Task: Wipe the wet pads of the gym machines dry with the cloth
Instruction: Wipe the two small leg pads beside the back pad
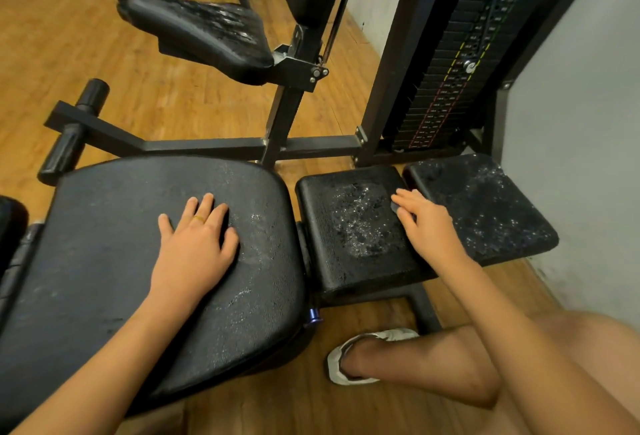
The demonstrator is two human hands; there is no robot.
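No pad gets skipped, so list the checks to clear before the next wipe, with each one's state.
1. Right hand holds cloth: cannot tell; only a grey bit shows under its fingers.
2. Left hand braced flat on large seat pad: ok.
3. Middle pad dry: not ok, droplets across its centre.
4. Right pad dry: not ok, droplets.
5. Far seat pad dry: not ok, wet streaks.
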